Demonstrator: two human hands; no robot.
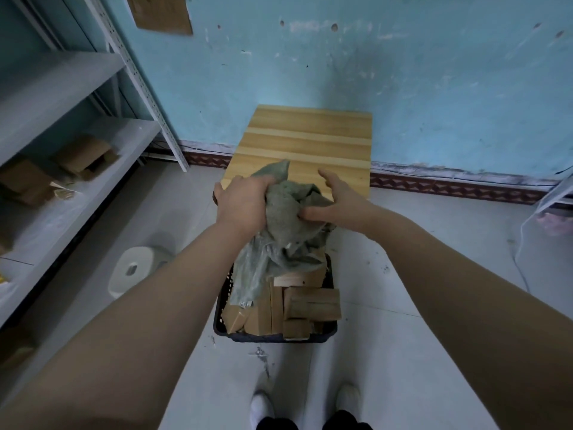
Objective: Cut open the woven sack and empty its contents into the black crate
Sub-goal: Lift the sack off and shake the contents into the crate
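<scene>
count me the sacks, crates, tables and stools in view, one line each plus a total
woven sack: 1
black crate: 1
wooden table: 1
white stool: 1
total: 4

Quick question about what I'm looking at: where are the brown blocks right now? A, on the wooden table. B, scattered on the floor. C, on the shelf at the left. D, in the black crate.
D: the brown blocks lie piled in the black crate, below the bunched woven sack that the left hand grips.
</scene>
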